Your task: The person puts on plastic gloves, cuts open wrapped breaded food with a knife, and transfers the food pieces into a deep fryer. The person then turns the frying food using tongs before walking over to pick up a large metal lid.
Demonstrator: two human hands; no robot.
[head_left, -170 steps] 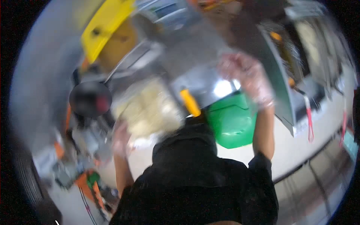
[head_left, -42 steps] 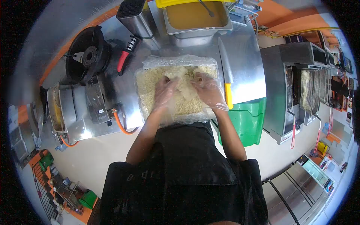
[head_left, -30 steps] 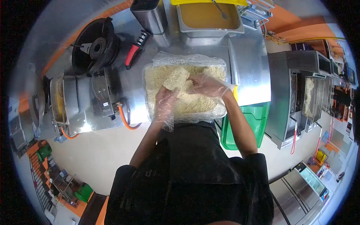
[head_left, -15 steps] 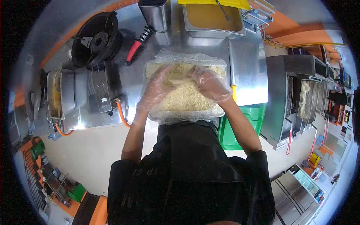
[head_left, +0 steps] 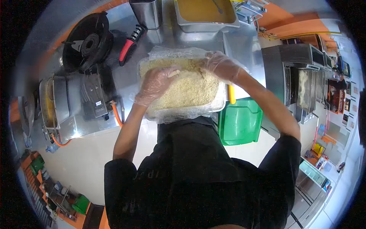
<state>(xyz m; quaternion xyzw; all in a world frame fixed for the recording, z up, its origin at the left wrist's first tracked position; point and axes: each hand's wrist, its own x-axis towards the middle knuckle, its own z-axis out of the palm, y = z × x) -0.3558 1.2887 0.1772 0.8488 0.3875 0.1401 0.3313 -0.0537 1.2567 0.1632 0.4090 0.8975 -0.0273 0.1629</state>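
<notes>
A tray [head_left: 219, 104] lined with clear plastic holds pale yellow crumbs [head_left: 187, 89] on the steel counter in front of me. My left hand [head_left: 158, 82], in a clear plastic glove, is over the left part of the crumbs, its fingers closed on a small pale crumb-coated piece [head_left: 174, 73]. My right hand [head_left: 221, 68], gloved too, is at the tray's upper right edge with its fingers bent together; what they hold, if anything, I cannot make out.
Behind the tray stand a metal pan of yellowish liquid [head_left: 207, 27] and a steel container [head_left: 146, 13]. A red-handled sharpener [head_left: 126, 49] and a black burner [head_left: 90, 45] lie left. A yellow handle [head_left: 231, 94] and green bin [head_left: 241, 122] are right.
My right hand has moved right and up to the tray's edge. My left hand's fingers have closed on the small piece. The camera view has shifted slightly.
</notes>
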